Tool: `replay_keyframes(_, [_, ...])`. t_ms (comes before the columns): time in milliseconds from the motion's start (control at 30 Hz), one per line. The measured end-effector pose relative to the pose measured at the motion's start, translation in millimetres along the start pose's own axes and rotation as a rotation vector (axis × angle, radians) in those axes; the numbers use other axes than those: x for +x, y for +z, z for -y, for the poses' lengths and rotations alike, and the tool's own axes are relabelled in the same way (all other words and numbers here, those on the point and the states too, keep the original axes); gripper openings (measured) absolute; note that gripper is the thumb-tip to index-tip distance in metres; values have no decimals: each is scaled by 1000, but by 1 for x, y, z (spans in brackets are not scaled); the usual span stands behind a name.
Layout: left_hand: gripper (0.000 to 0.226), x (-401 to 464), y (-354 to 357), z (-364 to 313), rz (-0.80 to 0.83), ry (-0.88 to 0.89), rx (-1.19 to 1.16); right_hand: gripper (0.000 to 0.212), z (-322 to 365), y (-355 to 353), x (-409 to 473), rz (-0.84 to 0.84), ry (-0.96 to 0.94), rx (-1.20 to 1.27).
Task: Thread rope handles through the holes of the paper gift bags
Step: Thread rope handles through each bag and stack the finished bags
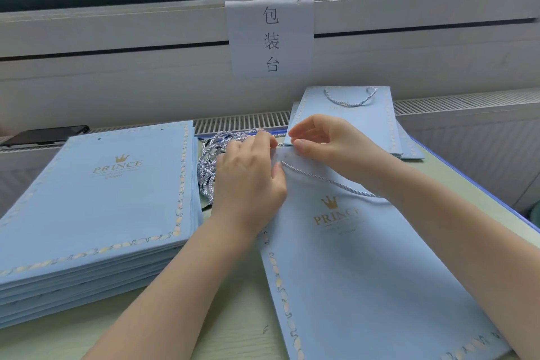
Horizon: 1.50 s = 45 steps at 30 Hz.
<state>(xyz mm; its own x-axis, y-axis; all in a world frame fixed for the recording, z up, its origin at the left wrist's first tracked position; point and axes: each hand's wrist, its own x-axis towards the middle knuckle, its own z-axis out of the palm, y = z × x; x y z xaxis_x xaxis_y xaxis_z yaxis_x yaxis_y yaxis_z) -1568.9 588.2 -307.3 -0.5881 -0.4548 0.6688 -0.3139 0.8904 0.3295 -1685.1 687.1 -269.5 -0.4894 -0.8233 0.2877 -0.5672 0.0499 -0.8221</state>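
A flat light-blue paper gift bag (365,286) with a gold crown logo lies in front of me on the table. A white twisted rope handle (324,179) runs across its upper part. My left hand (251,181) holds the bag's top edge at the left, its fingers curled over the edge and the rope's end. My right hand (324,140) pinches the top edge with thumb and fingertips beside it. A bundle of loose rope handles (213,158) lies just behind my left hand.
A tall stack of flat blue bags (96,213) without handles fills the left. A small pile of bags with handles (359,117) lies at the back right. A dark phone (43,135) rests on the sill at far left. A paper sign (270,38) hangs on the wall.
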Motion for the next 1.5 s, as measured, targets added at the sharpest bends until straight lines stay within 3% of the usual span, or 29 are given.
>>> replay_keyframes(67, [26, -1, 1, 3, 93, -72, 142, 8, -2, -6, -2, 49, -23, -155])
replay_keyframes(233, [26, -3, 4, 3, 382, -184, 336, 13, -18, -7, -10, 411, 119, -720])
replay_keyframes(333, [28, -3, 3, 1, 443, -213, 354, 12, -13, -10, -12, 411, 137, -799])
replay_keyframes(500, [26, -3, 2, 0, 447, -275, 455, 19, -12, -35, -4, 9, 48, -880])
replay_keyframes(600, [35, -3, 2, 2, 446, -292, 520, 22, -16, -49, 0, -83, 22, -815])
replay_keyframes(733, [52, -5, 5, 4, 463, -293, 551, 25, -25, -54, 0, -269, 78, -979])
replay_keyframes(833, [35, -7, 7, 4, 413, -242, 552, 26, -22, -57, -1, -488, 108, -1031])
replay_keyframes(933, [27, -8, 14, 5, 325, -81, 413, 26, -21, -63, 2, -602, 56, -842])
replay_keyframes(1033, [38, -9, 21, 6, 343, 8, 145, 30, -20, -58, 6, -427, 77, -392])
replay_keyframes(1100, [28, -9, 25, 7, 367, -5, 43, 27, -21, -48, 5, -237, 166, -250])
replay_keyframes(1167, [20, -10, 27, 8, 370, -29, 1, 22, -26, -39, 5, -74, 203, -280])
replay_keyframes(1267, [28, -9, 25, 5, 380, -51, 20, 17, -31, -31, 2, 62, 192, -392])
replay_keyframes(1400, [40, -8, 21, 4, 358, -82, 81, 16, -27, -27, -1, 102, 128, -488])
replay_keyframes(1500, [34, -9, 18, 2, 314, -115, 60, 16, -26, -25, -1, 71, 83, -573])
